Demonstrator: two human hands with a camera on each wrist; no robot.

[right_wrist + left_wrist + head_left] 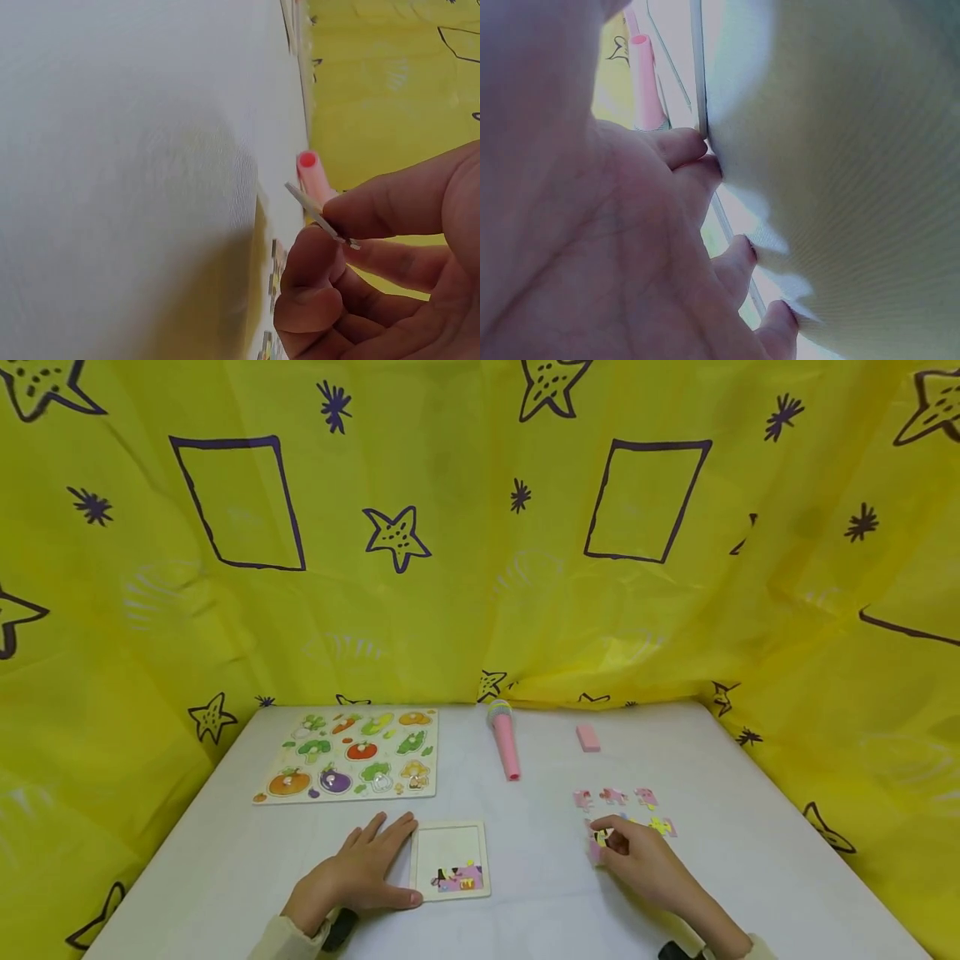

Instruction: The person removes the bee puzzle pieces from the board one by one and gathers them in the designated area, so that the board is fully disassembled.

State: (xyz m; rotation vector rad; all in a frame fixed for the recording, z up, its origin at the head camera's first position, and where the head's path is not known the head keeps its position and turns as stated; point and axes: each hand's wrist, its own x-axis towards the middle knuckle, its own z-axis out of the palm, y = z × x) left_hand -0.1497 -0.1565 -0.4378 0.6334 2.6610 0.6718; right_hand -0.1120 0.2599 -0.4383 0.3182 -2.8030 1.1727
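Note:
Between thumb and index finger my right hand [641, 864] pinches a jigsaw puzzle piece [602, 837], mostly pink and yellow. The right wrist view shows that puzzle piece [311, 212] edge-on, above the white surface. Around and behind this hand lie loose pink puzzle pieces [613, 796], some partly hidden by it. My left hand [352, 872] lies spread at the left side of a small square puzzle tray [486, 860], index fingertip near its upper left corner and thumb at its lower left corner. Joined pieces [459, 878] fill the tray's lower right part.
A vegetable knob-puzzle board [348, 768] lies at the back left of the white table [536, 860]. A pink toy microphone [506, 743] stretches across the back middle, with a pink eraser-like block [588, 738] to its right. Yellow patterned cloth [465, 610] surrounds the table's back and sides.

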